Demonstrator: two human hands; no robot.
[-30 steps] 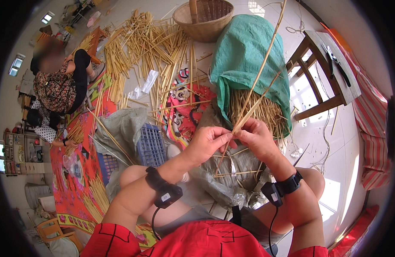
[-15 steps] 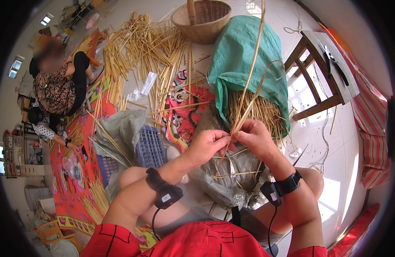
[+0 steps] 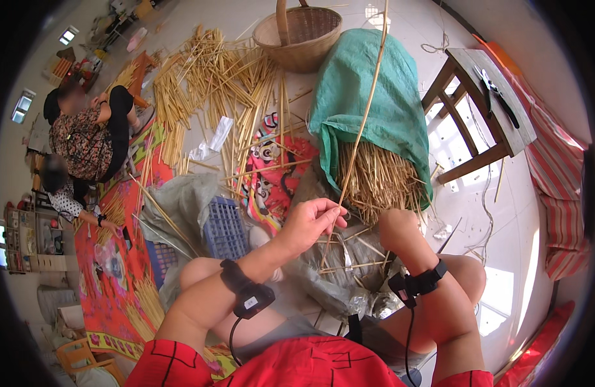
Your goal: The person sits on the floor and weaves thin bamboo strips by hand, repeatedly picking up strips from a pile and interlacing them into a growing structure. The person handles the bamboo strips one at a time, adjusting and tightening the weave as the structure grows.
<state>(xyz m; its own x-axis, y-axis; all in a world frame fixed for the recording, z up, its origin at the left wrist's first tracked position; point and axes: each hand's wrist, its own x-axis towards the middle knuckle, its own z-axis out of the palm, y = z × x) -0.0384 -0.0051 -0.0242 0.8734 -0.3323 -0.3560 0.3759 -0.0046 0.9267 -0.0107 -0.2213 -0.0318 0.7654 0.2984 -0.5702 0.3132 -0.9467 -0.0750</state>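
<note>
A long pale straw stalk [image 3: 364, 122] stands tilted upright in my left hand [image 3: 315, 222], pinched between thumb and fingers. Its top reaches the upper edge of the view. Apart from it, to the right, my right hand [image 3: 401, 230] hangs bent at the wrist, and its fingers are hidden behind the back of the hand. Just beyond both hands a thick bundle of straw [image 3: 378, 180] sticks out of a green woven sack [image 3: 368, 84]. Crumpled clear plastic [image 3: 333, 284] with loose straw bits lies below my hands.
A wicker basket [image 3: 301, 40] stands behind the sack. Pliers [image 3: 496, 97] rest on a wooden stool [image 3: 520, 126] at right. Piled straw stalks [image 3: 213, 71] cover the floor at the far left, near a blue plastic crate [image 3: 225, 226]. Two people [image 3: 84, 138] sit at left by a red patterned mat [image 3: 110, 277].
My right hand has parted from the left, moving right and slightly down. The thin leaf strip it pinched beside the stalk no longer shows. My left hand still holds the stalk.
</note>
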